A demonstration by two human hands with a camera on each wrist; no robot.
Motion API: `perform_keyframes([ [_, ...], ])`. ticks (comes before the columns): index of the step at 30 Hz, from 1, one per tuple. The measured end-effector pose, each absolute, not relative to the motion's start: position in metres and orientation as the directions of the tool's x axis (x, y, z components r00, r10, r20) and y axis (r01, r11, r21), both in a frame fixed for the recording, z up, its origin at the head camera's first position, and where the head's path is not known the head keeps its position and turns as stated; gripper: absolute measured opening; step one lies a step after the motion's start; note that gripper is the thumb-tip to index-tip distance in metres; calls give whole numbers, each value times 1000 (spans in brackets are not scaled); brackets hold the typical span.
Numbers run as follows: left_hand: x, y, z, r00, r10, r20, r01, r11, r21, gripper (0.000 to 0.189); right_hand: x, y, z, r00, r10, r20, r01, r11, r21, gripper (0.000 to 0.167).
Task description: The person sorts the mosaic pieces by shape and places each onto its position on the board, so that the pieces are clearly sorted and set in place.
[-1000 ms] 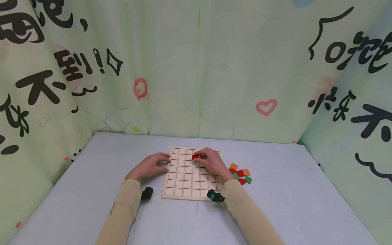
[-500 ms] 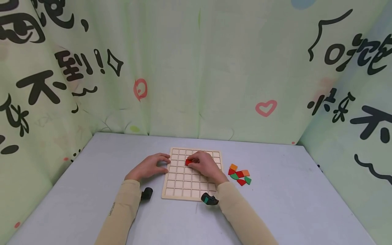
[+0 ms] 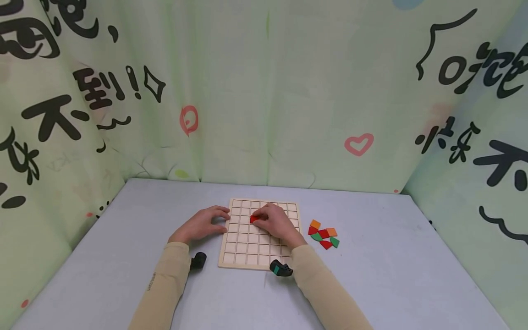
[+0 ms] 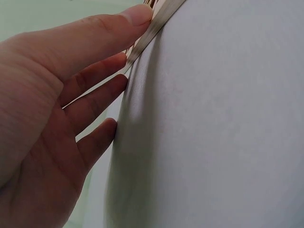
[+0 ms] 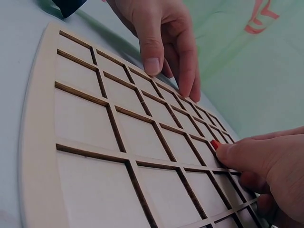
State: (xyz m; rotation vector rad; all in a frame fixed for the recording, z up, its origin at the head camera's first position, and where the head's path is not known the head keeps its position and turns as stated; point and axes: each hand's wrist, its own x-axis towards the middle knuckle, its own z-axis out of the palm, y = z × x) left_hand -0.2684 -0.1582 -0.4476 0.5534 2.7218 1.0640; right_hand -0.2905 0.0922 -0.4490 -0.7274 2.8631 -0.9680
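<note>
A light wooden grid board (image 3: 241,247) lies on the table, its square cells divided by thin raised strips. My right hand (image 3: 275,222) is over the upper middle of the board, pinching a small red tile (image 3: 253,219) between thumb and fingers. In the right wrist view only a corner of that red tile (image 5: 215,144) shows beside the thumb; the rest is covered. My left hand (image 3: 205,223) touches the board's left edge, thumb and fingers spread along it. Seen from the left wrist, the thumb (image 4: 137,16) rests at the board's rim with the fingers fairly straight.
Right of the board lies a loose pile of several small tiles: orange (image 3: 315,224), red (image 3: 326,245) and green (image 3: 334,242). The white table (image 3: 392,256) is bordered by a pale green curtain (image 3: 268,91) at the back and sides. A black wrist device (image 3: 281,268) overhangs the board's front edge.
The right hand has moved a little left and toward the person with the red tile, then stayed nearly still over the last half second. The left hand has not moved.
</note>
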Motion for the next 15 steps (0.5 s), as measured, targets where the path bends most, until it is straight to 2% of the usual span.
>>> perform_keyframes([
  [15,-272,-158,-451,-923,382,-35,258,684,682,34,-290,93,-452,-903,-417,102,-389,692,-608,24],
])
